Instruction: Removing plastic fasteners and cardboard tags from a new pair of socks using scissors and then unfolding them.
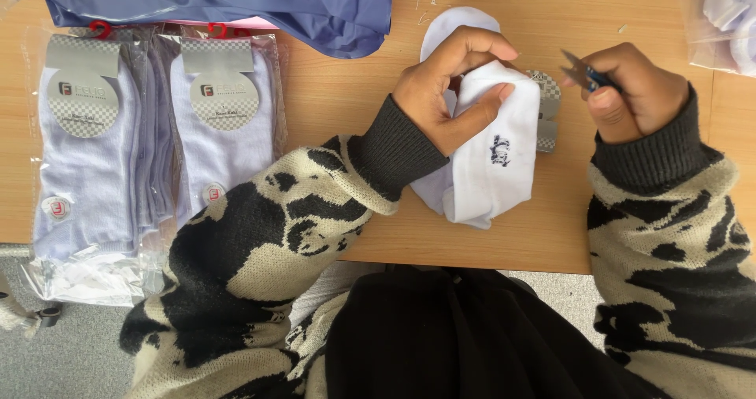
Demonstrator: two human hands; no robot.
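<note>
Light wooden table (339, 92) fills most of the head view, its near edge running across the lower part of the frame, with grey floor (71, 352) showing below it at the left. Across the table's far side lies a blue cloth (260, 1). To the left, two clear packs of pale lilac socks (150, 147) lie side by side, each with a grey card header and a red hook at the top.

Near the middle of the table, the left hand (445, 84) grips a folded white sock (492, 163), thumb pressed on its front and fingers curled over the top edge. The sock bears a small dark embroidered mark on its front and rests partly on the table, between the two hands. A grey checked card tag (547, 111) shows just behind the sock's right edge.

The right hand (638, 92) is closed around small thread snips (581, 72), blades pointing left toward the sock yet apart from it. Both arms wear a cream and black patterned sweater with dark ribbed cuffs. A clear bag of pale items (728, 17) sits at the far right corner.
</note>
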